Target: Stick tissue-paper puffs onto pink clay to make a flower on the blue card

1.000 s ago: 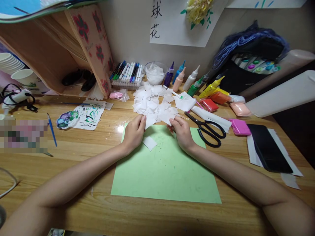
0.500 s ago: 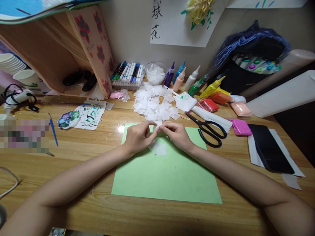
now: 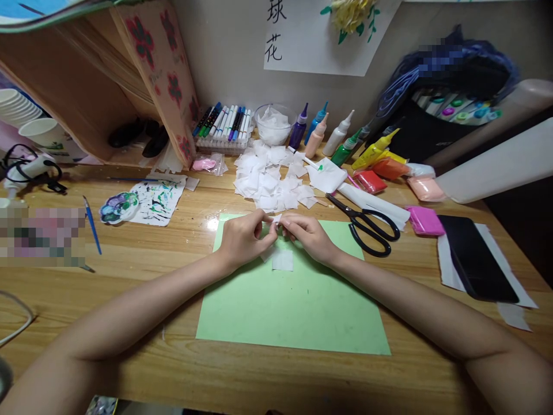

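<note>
Over the top part of a green sheet of paper (image 3: 294, 317), my left hand (image 3: 246, 237) and my right hand (image 3: 309, 235) meet fingertip to fingertip. Pinched between them is a small piece of white tissue paper (image 3: 276, 219), mostly covered by the fingers. Just below the hands a white tissue square (image 3: 282, 260) lies flat on the green sheet. Another bit of tissue (image 3: 266, 255) shows partly under my left hand. Beyond the fingers spreads a pile of white tissue squares (image 3: 263, 178) on the wooden table.
Black-handled scissors (image 3: 367, 225) lie right of the green sheet, near a phone (image 3: 479, 256). Behind the pile stand a glass bowl (image 3: 273, 129) of tissue, markers (image 3: 224, 124) and several paint bottles (image 3: 317, 135). A paint-stained paper (image 3: 159, 202) and a blue brush (image 3: 92, 225) are at left.
My fingers have shifted slightly on the tissue piece, and less of it shows above them. The whole view has tilted a little; the other things lie as before.
</note>
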### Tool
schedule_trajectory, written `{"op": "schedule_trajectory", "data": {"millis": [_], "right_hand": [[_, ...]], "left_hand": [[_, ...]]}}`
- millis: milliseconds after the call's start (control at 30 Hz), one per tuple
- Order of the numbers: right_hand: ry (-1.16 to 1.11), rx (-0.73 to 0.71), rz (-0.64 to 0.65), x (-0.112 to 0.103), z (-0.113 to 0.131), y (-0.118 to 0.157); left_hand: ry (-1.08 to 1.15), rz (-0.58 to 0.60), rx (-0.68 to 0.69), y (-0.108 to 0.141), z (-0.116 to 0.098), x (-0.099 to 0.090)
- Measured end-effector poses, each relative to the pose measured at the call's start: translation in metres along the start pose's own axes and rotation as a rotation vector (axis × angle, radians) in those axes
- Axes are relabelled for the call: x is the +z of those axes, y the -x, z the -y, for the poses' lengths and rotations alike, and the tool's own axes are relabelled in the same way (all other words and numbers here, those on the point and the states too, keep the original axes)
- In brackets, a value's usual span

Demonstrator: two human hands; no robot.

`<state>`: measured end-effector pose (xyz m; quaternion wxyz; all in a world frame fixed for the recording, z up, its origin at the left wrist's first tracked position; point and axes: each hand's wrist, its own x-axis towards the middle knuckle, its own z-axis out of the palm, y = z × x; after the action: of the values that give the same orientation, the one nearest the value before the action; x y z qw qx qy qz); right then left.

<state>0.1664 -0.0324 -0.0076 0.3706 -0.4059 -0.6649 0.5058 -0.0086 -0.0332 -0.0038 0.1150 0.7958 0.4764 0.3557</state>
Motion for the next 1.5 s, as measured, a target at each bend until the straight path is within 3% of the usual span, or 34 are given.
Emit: {"op": "schedule_trajectory", "data": {"millis": [633,867,1100,1367,1500], "right_hand": [[0.000,0.022,-0.038,0.0022,0.0006,0.0006],[-0.022,0.032,-0.157,0.0032,-0.0028,-0.0009],[-0.036,0.037,-0.143,0.0024,-0.0035,-0.0005],[-0.014,0.062,-0.207,0.0025,-0.0010,0.0001],[-0.008,0.045,-0.205,0.0017,-0.0022,0.0002]], "left_hand": [[0.069,0.044,-0.060,-0.0002,0.0000,-0.0012],[0.017,0.009,0.077,-0.0008,-0.0004,-0.0025],[-0.054,-0.041,0.183,0.0006,0.0002,-0.0010],[0.124,-0.010,-0.059,-0.0040,0.0053,-0.0032],[0.077,0.034,0.098,-0.0026,0.0048,-0.0021]]}}
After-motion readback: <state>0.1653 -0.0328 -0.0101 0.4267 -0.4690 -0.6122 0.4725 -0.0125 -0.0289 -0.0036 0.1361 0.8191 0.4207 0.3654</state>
